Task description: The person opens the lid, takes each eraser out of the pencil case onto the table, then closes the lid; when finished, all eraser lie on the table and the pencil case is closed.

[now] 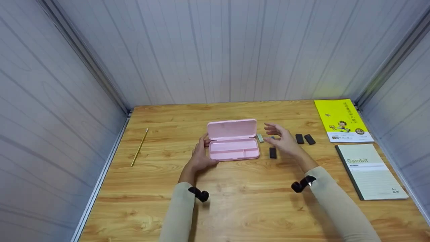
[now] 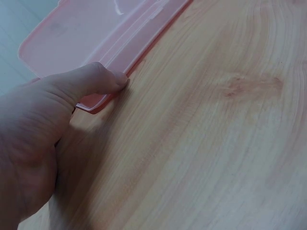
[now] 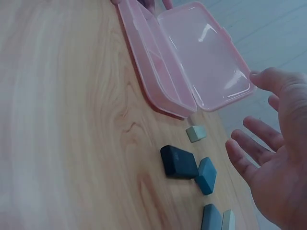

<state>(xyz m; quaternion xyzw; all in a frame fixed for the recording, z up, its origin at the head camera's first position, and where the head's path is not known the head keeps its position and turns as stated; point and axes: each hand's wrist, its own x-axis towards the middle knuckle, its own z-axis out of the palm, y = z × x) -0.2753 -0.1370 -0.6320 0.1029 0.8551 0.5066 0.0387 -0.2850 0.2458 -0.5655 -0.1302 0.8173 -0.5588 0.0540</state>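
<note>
A pink pencil case (image 1: 234, 155) lies on the table with its lid (image 1: 231, 129) raised; its compartments hold nothing. My left hand (image 1: 201, 157) grips the case's left end, its thumb (image 2: 98, 80) along the front edge. To the right of the case, my right hand (image 1: 281, 140) hovers with fingers spread and holds nothing. Below and beside it are small blocks that look like erasers: a pale green one (image 1: 260, 138) by the case, a black one (image 1: 272, 153) and a blue one (image 3: 206, 176), which the right hand partly hides in the head view.
Two more dark blocks (image 1: 299, 138) lie right of the right hand. A yellow pencil (image 1: 139, 148) lies at the table's left. On the right are a yellow booklet (image 1: 342, 121) and a pale notebook (image 1: 373, 171). Panelled walls (image 1: 215, 50) enclose the back and sides.
</note>
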